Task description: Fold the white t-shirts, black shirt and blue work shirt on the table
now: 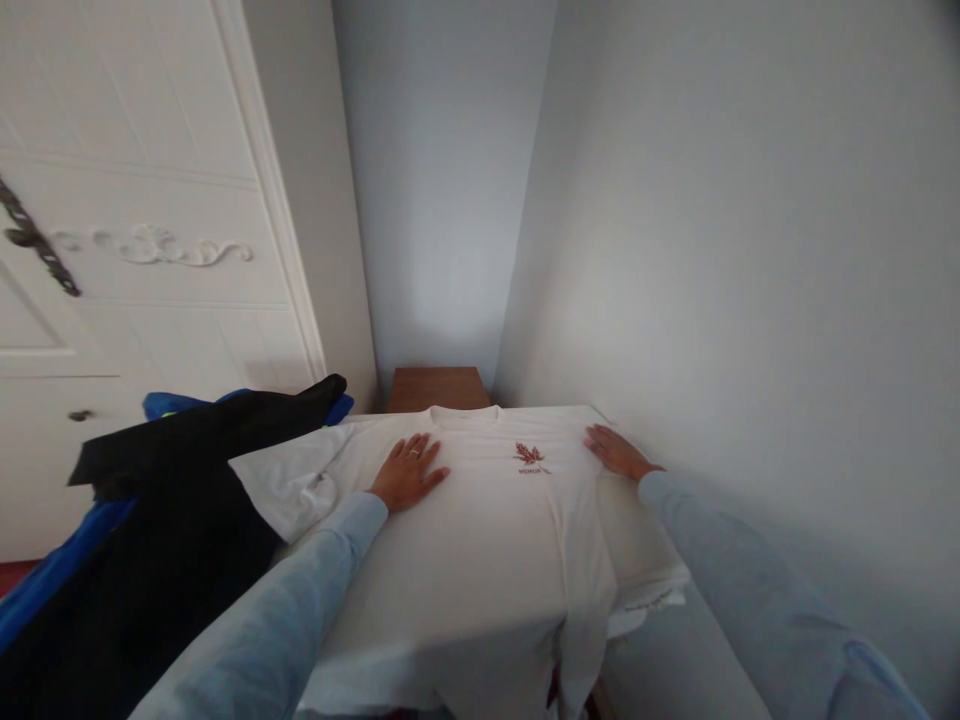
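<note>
Head: two hands [409, 474] [619, 452] on one shirt [472, 540]

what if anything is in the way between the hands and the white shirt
Nothing visible is in the way. The left hand lies directly on the white shirt, and the right hand touches it near its right edge. The black clothing lies off to the left, apart from both hands.

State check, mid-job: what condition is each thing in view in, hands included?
White shirt: spread out, leaf print up, collar away from the person.
Left sleeve: out sideways, rumpled.
Right sleeve: turned down along the front.
Left hand: open, palm down on the shirt.
Right hand: open, palm down near the shirt's shoulder.
Black garment: draped, unfolded.
Wardrobe door: looks shut.
</note>
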Available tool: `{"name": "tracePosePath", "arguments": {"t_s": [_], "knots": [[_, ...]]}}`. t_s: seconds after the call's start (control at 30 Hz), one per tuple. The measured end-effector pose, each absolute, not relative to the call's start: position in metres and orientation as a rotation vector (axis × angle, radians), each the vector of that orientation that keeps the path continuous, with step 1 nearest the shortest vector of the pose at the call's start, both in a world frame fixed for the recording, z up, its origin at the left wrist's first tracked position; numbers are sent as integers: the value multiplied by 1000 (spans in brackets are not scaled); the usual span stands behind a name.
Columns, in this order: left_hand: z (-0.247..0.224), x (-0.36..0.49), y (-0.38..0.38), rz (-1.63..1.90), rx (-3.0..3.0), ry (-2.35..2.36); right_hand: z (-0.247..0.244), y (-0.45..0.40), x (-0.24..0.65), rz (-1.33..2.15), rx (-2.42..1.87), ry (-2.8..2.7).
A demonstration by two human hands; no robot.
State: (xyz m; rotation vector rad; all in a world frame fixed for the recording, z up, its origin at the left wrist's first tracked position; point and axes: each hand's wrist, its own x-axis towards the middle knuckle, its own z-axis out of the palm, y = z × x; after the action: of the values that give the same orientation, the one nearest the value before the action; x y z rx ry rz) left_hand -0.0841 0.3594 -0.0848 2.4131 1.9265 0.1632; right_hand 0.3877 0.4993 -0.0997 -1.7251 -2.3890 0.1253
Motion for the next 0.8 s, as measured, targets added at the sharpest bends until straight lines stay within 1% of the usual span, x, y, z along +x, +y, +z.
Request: {"name": "tracePosePath", "arguments": {"t_s": [0.1, 0.2, 0.27, 0.37, 0.43, 0.5, 0.6, 0.8], "knots": [[-83, -83, 359, 144, 2411, 1930, -89, 501, 374, 147, -1700, -2413], [-83, -83, 358, 137, 2422, 1942, -82, 481, 347, 170, -1649, -2422], [-83, -84, 358, 136, 2429, 1939, -80, 450, 326, 189, -1562, -2426], [-85, -85, 359, 136, 2443, 1934, -82, 383, 302, 219, -1211, -2530], [-87, -85, 361, 126, 2452, 1936, -85, 338, 297, 200, -1028, -2657], [-87, -85, 362, 113, 2450, 1936, -88, 303, 304, 195, -945, -2777], [-88, -85, 363, 122, 2433, 1931, -92, 282, 335, 212, -1004, -2855], [-86, -85, 362, 193, 2445, 1922, -92, 295, 410, 164, -1366, -2749]]}}
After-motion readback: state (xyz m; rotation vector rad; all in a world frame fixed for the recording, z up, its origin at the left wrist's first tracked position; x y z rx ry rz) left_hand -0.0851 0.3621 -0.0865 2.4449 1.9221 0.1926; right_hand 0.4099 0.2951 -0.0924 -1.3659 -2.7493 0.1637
